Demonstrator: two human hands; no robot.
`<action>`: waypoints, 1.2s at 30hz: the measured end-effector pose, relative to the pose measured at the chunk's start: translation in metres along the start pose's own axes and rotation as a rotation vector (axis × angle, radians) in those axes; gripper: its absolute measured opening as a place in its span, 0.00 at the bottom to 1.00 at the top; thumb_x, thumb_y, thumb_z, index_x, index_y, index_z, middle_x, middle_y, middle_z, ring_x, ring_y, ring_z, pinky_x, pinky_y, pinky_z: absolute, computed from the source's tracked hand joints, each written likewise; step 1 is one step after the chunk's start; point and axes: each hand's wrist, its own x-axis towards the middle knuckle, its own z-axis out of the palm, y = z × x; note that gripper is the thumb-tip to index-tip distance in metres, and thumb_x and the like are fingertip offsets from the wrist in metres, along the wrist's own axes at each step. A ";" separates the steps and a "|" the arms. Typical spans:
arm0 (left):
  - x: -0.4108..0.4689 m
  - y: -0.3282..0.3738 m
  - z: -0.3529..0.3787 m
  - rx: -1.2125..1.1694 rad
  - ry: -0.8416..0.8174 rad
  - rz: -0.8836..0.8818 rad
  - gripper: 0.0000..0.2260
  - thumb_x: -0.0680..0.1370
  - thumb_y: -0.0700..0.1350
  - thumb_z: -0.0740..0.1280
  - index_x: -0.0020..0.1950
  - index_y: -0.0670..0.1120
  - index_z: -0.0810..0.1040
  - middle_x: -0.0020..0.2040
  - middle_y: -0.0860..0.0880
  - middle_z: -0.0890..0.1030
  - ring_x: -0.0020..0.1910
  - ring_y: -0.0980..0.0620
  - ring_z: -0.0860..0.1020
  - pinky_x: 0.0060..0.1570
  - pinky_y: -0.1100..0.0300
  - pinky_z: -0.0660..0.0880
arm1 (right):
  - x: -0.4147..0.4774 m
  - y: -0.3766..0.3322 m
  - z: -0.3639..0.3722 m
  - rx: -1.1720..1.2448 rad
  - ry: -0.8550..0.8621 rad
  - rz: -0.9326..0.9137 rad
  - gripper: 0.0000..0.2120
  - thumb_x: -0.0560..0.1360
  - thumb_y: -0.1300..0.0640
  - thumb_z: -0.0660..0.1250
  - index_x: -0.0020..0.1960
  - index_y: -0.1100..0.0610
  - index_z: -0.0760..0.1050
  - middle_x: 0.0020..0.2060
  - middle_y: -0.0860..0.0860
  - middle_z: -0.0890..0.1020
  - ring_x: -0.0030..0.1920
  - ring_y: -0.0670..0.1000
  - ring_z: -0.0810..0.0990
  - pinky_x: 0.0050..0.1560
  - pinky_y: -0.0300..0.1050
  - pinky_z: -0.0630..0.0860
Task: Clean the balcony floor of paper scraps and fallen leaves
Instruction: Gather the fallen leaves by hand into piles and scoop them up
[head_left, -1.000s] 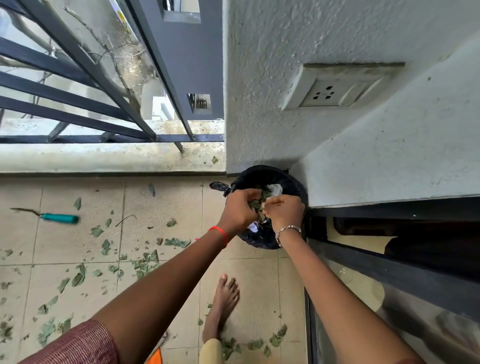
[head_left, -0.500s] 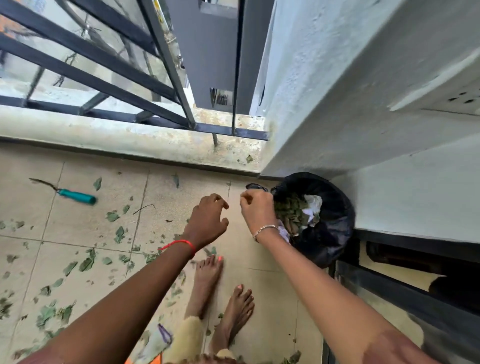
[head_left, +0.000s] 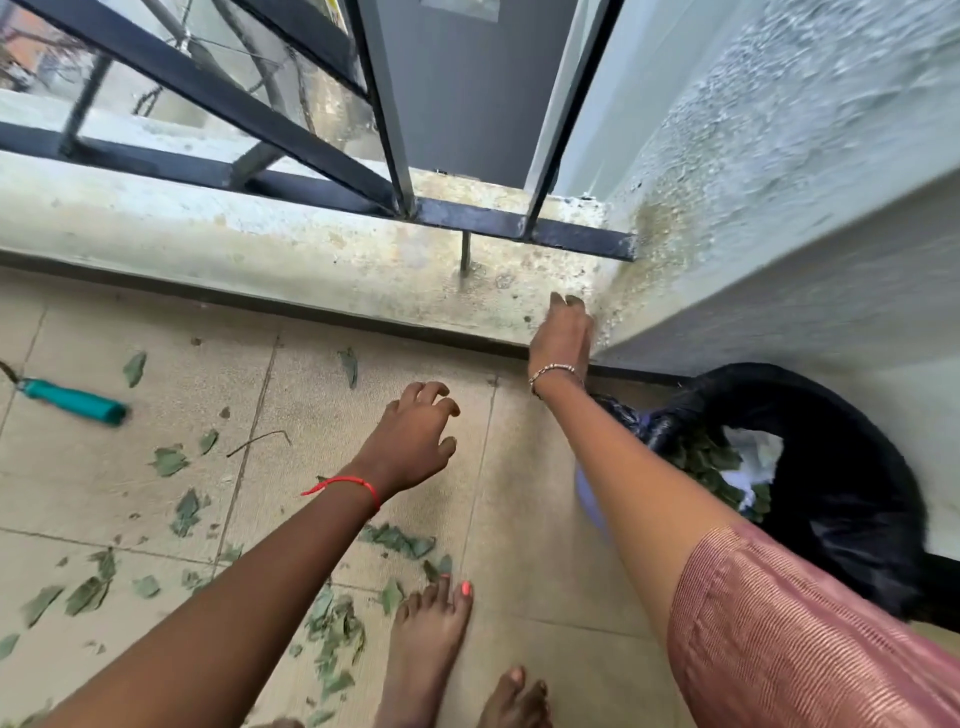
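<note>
Both hands have come away from the bin mouth, where they were bunched together a second ago, and the view has swung left towards the ledge. The handful they held has evidently been dropped in.

Nearest the viewer, bare feet (head_left: 431, 639) stand on the tiled balcony floor (head_left: 519, 493) beside a cluster of torn green leaves (head_left: 332, 634). More fragments lie scattered across the tiles to the left, well apart from the bin.

Above the tiles hovers the left hand (head_left: 415, 441), its fingers loosely curled and holding nothing.

At the right, partly behind the right forearm, the black-lined bin (head_left: 841, 467) stands against the wall (head_left: 779, 234). It already holds collected leaves and some white paper (head_left: 753, 452).

On the floor at far left lies a teal-handled tool (head_left: 72, 400), untouched, with a thin twig (head_left: 260, 439) nearer the middle.

Farther off, the right hand (head_left: 561, 338) stretches into the corner where the ledge (head_left: 260, 249) meets the wall. Its fingertips (head_left: 566, 301) are at the spot where a single leaf lay earlier. Whether they have pinched that leaf cannot be told, as the tips are dark and blurred. The black railing (head_left: 311, 156) rises beyond.

As a judgement, one load is done and a new pickup is starting. Most of the litter remains on the floor, so the task is far from complete.
</note>
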 end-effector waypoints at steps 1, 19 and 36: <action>0.004 -0.002 0.004 0.002 -0.003 0.004 0.18 0.80 0.46 0.61 0.69 0.45 0.68 0.73 0.47 0.62 0.73 0.47 0.57 0.69 0.52 0.61 | 0.003 0.004 0.004 -0.049 0.004 -0.022 0.22 0.77 0.74 0.53 0.68 0.61 0.67 0.68 0.57 0.67 0.66 0.56 0.66 0.57 0.45 0.71; -0.051 0.044 -0.036 -0.072 -0.021 0.036 0.16 0.80 0.44 0.60 0.67 0.45 0.70 0.71 0.47 0.64 0.71 0.48 0.60 0.66 0.53 0.63 | -0.092 -0.002 -0.079 0.410 0.325 -0.201 0.08 0.71 0.72 0.67 0.49 0.68 0.80 0.43 0.59 0.82 0.43 0.49 0.78 0.49 0.20 0.64; -0.134 0.107 -0.116 0.106 -0.047 0.091 0.25 0.80 0.56 0.57 0.74 0.46 0.59 0.73 0.48 0.61 0.74 0.46 0.55 0.73 0.46 0.51 | -0.159 0.032 -0.173 -0.111 -0.169 -0.012 0.12 0.77 0.66 0.57 0.57 0.66 0.75 0.58 0.61 0.77 0.60 0.59 0.74 0.60 0.48 0.69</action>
